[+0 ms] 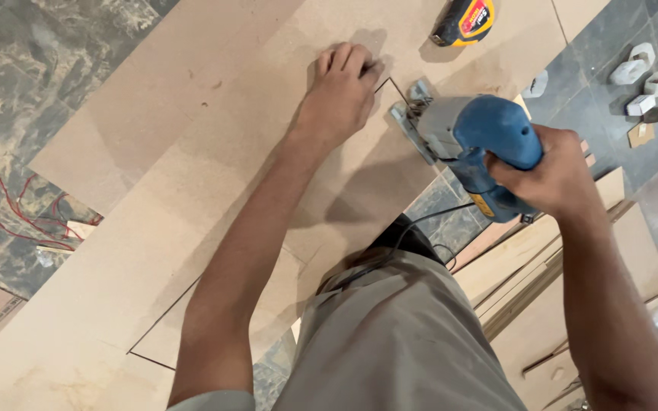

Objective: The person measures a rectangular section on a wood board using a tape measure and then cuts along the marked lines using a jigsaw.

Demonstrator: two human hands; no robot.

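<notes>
Head view, 1 frame, looking straight down. Landmark: the blue jigsaw [472, 144].

Right hand [554, 175] is clamped around the jigsaw's rear handle, fingers wrapped tight. The saw sits base-down on the large fibreboard sheet [154, 228], its metal shoe at the sheet's right edge, at the end of a thin dark line on the board. Its black cord [413, 232] runs from the handle end down toward the person's grey trousers [397, 342].

Left hand [340, 91] is just left of the jigsaw, pressed down on the sheet with fingers curled under, holding nothing. It rests near the corner of the dark line, close to the saw's shoe but not touching it. The 2 hands are apart, with the saw body between them.

Above the jigsaw, a yellow-and-black tape measure [464, 20] lies on the board. Right of the jigsaw, on the dark stone floor [649, 46], lie a few small white pieces [634, 68]. Below and right of the jigsaw, several narrower board strips [550, 259] are stacked along the floor. Far left of the jigsaw, beyond the sheet's edge, a loose red wire [17, 209] lies tangled on the floor.
</notes>
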